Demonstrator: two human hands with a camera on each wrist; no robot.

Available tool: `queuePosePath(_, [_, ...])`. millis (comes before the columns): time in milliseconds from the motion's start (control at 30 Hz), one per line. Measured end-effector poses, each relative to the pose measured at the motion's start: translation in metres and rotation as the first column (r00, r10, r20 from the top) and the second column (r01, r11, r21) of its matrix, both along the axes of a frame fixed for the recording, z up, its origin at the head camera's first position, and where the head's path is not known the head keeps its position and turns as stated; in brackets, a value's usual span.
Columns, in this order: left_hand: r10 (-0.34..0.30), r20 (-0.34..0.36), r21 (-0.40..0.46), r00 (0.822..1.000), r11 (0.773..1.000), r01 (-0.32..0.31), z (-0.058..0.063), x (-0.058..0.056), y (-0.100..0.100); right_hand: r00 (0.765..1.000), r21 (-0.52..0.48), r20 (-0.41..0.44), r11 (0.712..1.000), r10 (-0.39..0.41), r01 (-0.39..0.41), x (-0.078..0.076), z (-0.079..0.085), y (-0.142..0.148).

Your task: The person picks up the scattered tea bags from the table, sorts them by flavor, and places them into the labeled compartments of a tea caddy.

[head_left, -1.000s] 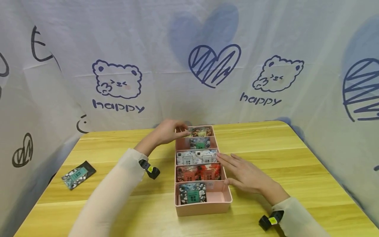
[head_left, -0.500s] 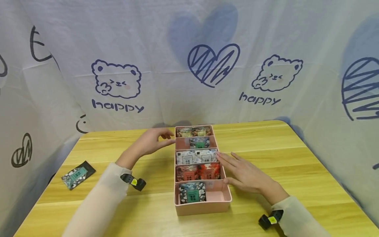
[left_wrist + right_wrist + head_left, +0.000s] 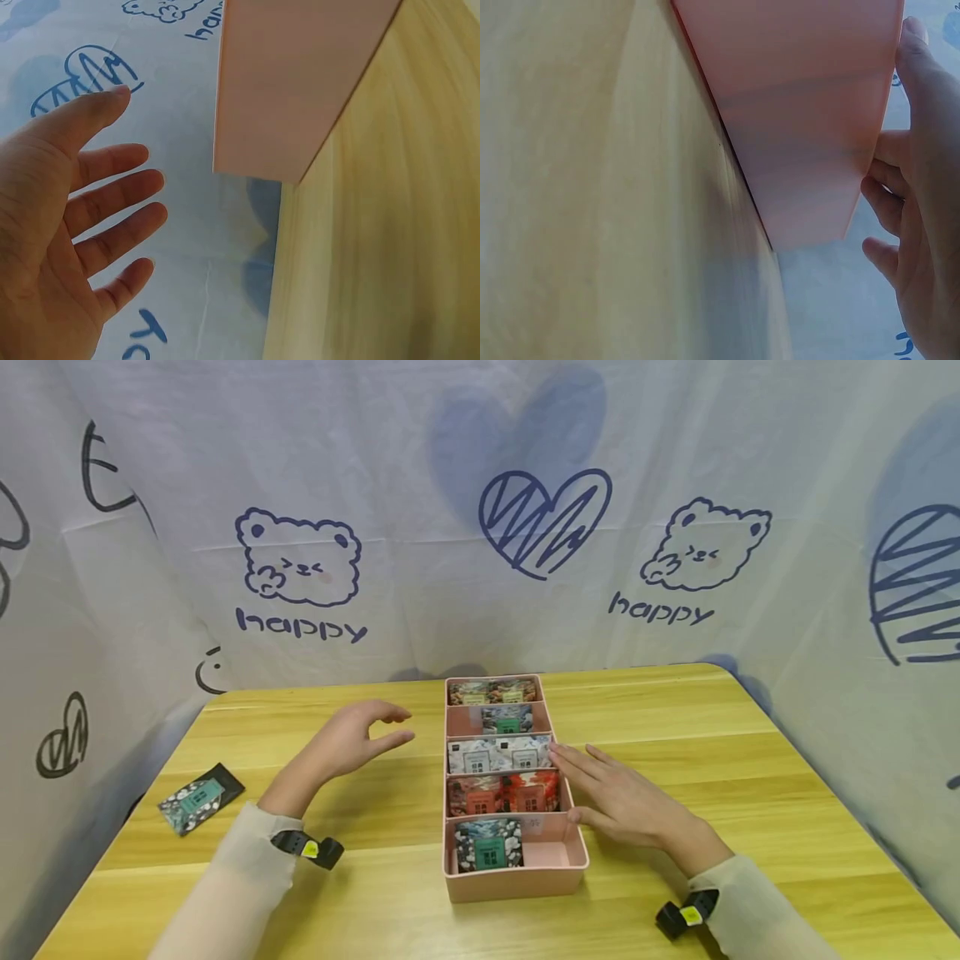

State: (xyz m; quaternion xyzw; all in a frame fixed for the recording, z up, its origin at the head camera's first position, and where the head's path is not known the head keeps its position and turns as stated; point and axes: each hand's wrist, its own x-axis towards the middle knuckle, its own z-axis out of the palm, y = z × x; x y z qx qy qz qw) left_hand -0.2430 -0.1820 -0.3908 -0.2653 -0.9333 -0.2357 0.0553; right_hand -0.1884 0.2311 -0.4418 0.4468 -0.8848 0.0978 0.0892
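A long pink box (image 3: 517,885) with five compartments stands on the table. From back to front it holds two yellow-labelled sachets (image 3: 513,692), one green-labelled sachet (image 3: 507,721), two white sachets (image 3: 476,756), two red sachets (image 3: 531,792) and a dark floral sachet (image 3: 489,845) in the front left. My left hand (image 3: 348,739) hovers left of the box, fingers spread and holding nothing; the left wrist view shows its bare palm. With its fingers, my right hand (image 3: 618,797) touches the box's right rim. A similar dark floral sachet (image 3: 201,799) lies on the table at far left.
The wood-grain table (image 3: 712,735) extends on both sides of the box. Behind it hangs a pale curtain (image 3: 420,527) with bear, heart and "happy" drawings. Each wrist wears a black strap with a small camera.
My left hand has left the back of the box and drawn left and toward me, uncovering the back left sachet. The right hand stays at the rim.
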Motion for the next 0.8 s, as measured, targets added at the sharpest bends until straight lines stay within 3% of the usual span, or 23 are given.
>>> queuePosePath(433, [0.099,0.016,0.006,0.995,0.995,-0.099,-0.012,0.020,-0.046,1.000,-0.006,0.022,1.000,-0.006,0.006,0.000,0.000,0.000])
queuePosePath(800, [0.216,0.055,0.016,0.975,0.976,-0.217,-0.022,0.036,-0.087,0.999,-0.005,0.042,1.000,-0.019,0.019,0.001,0.000,0.000])
